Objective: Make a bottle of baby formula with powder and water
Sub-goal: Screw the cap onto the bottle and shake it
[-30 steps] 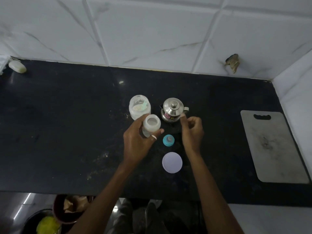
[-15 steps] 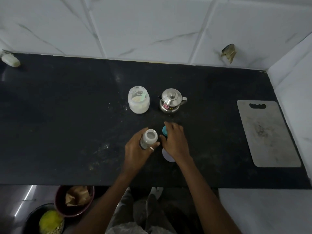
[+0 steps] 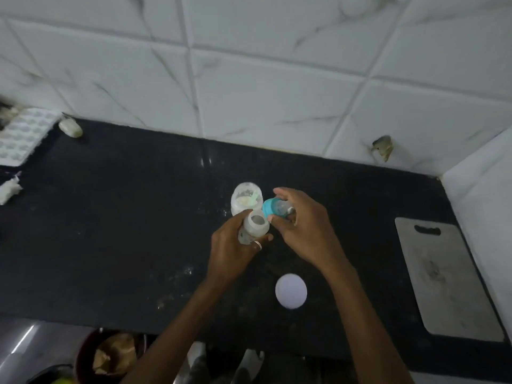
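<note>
My left hand (image 3: 231,253) grips a small clear baby bottle (image 3: 255,225), held tilted with its open mouth up, above the black counter (image 3: 110,217). My right hand (image 3: 302,228) holds the teal teat cap (image 3: 273,207) just right of and above the bottle's mouth, close to it but apart. Behind the bottle stands an open powder jar (image 3: 245,199) with pale powder and a scoop inside. The jar's white round lid (image 3: 291,291) lies flat near the counter's front. The steel kettle is hidden behind my right hand.
A grey cutting board (image 3: 443,278) lies at the right end by the side wall. At the far left are a patterned tray (image 3: 22,134), a pale lump (image 3: 70,127) and a white scrap (image 3: 8,189). Below the front edge sits a bowl (image 3: 110,356) with scraps.
My right hand picked the teal cap off the counter and lifted it next to the bottle's mouth. The camera tilted up and shifted, and the kettle went out of sight behind my hand.
</note>
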Demonstrator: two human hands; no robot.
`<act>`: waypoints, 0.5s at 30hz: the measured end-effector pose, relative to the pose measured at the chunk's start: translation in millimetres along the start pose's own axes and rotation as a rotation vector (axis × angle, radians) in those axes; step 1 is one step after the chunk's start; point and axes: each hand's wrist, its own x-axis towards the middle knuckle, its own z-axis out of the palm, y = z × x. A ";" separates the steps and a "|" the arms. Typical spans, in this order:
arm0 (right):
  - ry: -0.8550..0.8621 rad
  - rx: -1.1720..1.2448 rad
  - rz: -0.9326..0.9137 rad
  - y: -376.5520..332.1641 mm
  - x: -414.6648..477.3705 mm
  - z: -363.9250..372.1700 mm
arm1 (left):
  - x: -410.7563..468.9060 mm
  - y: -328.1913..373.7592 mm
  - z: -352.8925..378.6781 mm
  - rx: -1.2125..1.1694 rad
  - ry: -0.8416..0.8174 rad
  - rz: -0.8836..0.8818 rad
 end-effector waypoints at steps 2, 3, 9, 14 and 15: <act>-0.068 -0.029 -0.102 -34.5 15.6 -25.4 | 18.9 25.4 -13.0 -0.031 0.019 0.047; -0.101 -0.054 -0.155 -51.7 24.2 -36.9 | 29.8 38.7 -20.2 -0.043 0.027 0.075; -0.147 -0.205 -0.292 -137.4 62.5 -86.0 | 80.7 98.9 -61.5 0.011 0.115 0.202; -0.191 -0.325 -0.362 -191.6 83.8 -120.2 | 103.9 133.8 -87.5 0.043 0.155 0.282; -0.201 -0.356 -0.371 -200.4 87.3 -125.6 | 107.2 139.7 -91.2 0.045 0.168 0.289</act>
